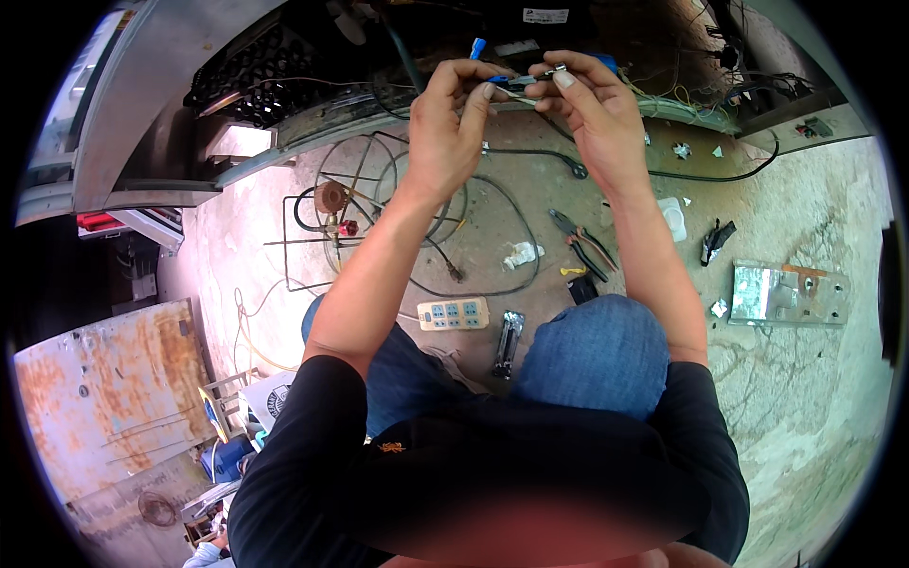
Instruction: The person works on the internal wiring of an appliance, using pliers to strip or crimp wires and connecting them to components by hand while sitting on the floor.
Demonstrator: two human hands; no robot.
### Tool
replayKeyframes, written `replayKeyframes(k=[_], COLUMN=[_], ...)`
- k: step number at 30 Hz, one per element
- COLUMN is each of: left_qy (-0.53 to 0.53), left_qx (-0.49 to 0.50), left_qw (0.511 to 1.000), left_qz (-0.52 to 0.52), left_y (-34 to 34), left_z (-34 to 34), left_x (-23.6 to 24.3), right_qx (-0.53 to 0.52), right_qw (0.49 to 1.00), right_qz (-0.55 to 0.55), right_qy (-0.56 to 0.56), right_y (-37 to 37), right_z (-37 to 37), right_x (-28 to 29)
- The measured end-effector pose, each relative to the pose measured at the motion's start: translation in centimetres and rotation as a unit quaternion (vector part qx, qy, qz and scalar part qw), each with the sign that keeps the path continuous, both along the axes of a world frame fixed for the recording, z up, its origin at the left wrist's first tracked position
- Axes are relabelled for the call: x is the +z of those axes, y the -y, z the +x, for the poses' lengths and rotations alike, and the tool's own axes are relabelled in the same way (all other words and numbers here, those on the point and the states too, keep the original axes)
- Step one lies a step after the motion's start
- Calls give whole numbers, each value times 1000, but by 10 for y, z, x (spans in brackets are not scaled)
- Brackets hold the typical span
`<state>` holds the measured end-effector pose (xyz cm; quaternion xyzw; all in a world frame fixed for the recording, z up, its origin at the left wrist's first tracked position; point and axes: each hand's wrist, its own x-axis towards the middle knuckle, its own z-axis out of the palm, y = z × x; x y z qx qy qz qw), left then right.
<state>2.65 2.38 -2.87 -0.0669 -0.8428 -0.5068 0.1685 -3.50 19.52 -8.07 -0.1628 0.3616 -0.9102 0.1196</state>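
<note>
At the front of an open machine housing, my left hand is closed on thin wires with a blue insulated connector. My right hand pinches a small silvery metal fitting among the same wires, close to the fingers of my left hand. A second blue connector sticks up just above my left fingers. The wire ends between both hands are too small to make out fully.
On the concrete floor lie a cream power strip, pliers, looped cables, a valve with gauge on a wire frame and a metal plate. A rusty panel stands left. The machine's edge crosses the top.
</note>
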Motion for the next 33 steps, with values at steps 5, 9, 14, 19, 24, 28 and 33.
replayKeyframes(k=[5, 9, 14, 19, 24, 28, 33], left_qy=[-12, -8, 12, 25, 34, 37, 23], left_qx=[-21, -19, -23, -7, 8, 19, 12], left_qw=[998, 997, 996, 997, 998, 998, 1000], left_qz=[65, 70, 84, 73, 56, 42, -12], left_y=[3, 4, 7, 6, 3, 1, 6], left_z=[3, 7, 9, 12, 13, 15, 15], left_x=[-3, -3, -2, 1, 3, 5, 4], right_qx=[-10, -5, 1, -12, -41, -73, -80], right_qw=[994, 994, 995, 989, 989, 986, 982], right_qz=[67, 64, 51, 98, 108, 128, 140], right_qy=[-83, -90, -85, -107, -93, -82, -100], right_y=[-2, 5, 10, 12, 12, 12, 12], right_z=[8, 21, 22, 24, 28, 30, 29], right_x=[10, 18, 13, 12, 14, 15, 14])
